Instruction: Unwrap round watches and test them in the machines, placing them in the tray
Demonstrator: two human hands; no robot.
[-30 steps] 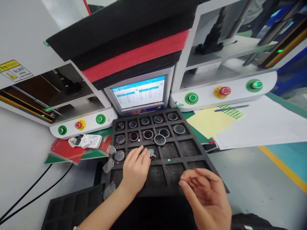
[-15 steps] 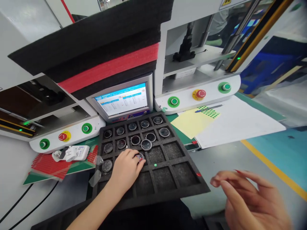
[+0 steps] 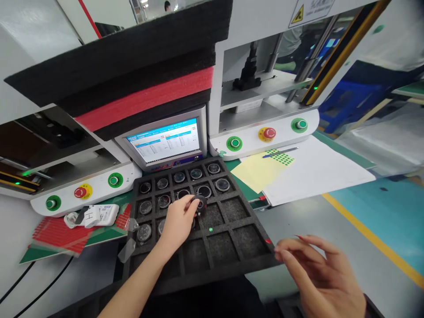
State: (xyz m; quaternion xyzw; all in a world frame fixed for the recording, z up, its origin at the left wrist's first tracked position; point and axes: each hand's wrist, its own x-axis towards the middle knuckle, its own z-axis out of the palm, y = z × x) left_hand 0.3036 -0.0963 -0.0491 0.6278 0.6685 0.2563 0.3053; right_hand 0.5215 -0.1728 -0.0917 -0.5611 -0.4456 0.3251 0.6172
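Note:
My left hand [image 3: 181, 216] pinches a round black smartwatch case [image 3: 200, 205] between thumb and fingers. The case is tilted up above the black foam tray [image 3: 245, 263], its dark back showing. Several round watch cases lie in the tray's pockets, among them one [image 3: 203, 191] just behind the held case and another [image 3: 222, 184] to its right. Off the tray's right front corner, my right hand [image 3: 326, 276] is raised, thumb and index fingertips brought together. Whether something small is between them cannot be made out. A red spot shows at another fingertip of that hand.
Behind the tray stands a lit monitor [image 3: 165, 143] between two machines with green and red buttons. Yellow paper [image 3: 253, 172] with green dot stickers [image 3: 281, 157] and a pen lie at right on white sheets [image 3: 318, 172]. Red sticker strips [image 3: 62, 234] and a white adapter lie at left.
My left hand has lifted and tilted the watch case that lay across the pockets, moving slightly up and right from the nearer pocket. My right hand keeps its pose. The view has shifted slightly.

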